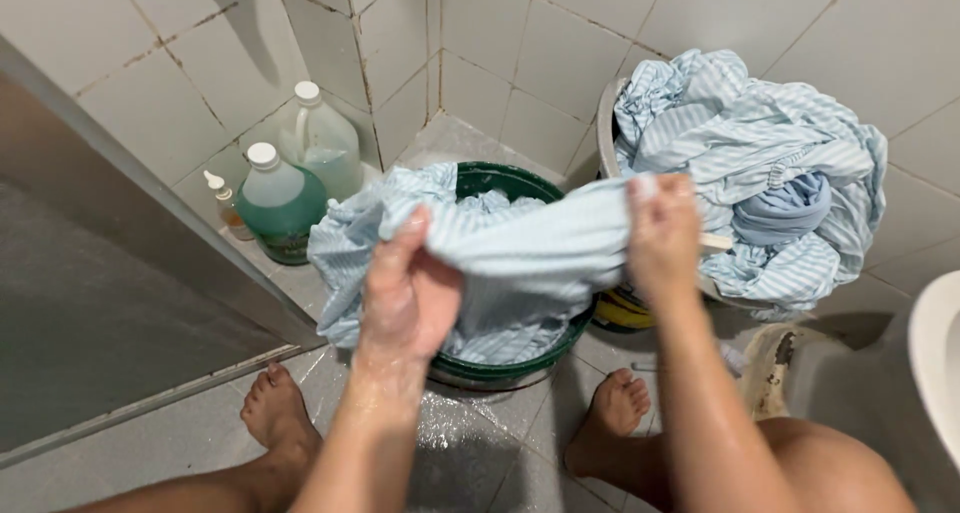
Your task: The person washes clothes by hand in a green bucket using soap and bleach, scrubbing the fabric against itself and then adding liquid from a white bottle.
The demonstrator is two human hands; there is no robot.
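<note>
A wet, light blue striped cloth point(520, 248) is stretched between both hands above a dark green bucket point(520, 363). My left hand point(405, 293) grips its near left part, and my right hand point(660, 233) pinches its upper right edge. The cloth's left end drapes over the bucket's rim, and more striped fabric lies inside the bucket. My bare feet rest on the wet tiled floor on either side of the bucket.
A pile of blue striped laundry point(760, 173) fills a basin at the right. Two plastic jugs, one holding green liquid point(280, 208) and one clear point(320, 143), stand by the tiled wall with a small bottle point(225, 203). A white fixture's edge point(935, 353) shows at far right.
</note>
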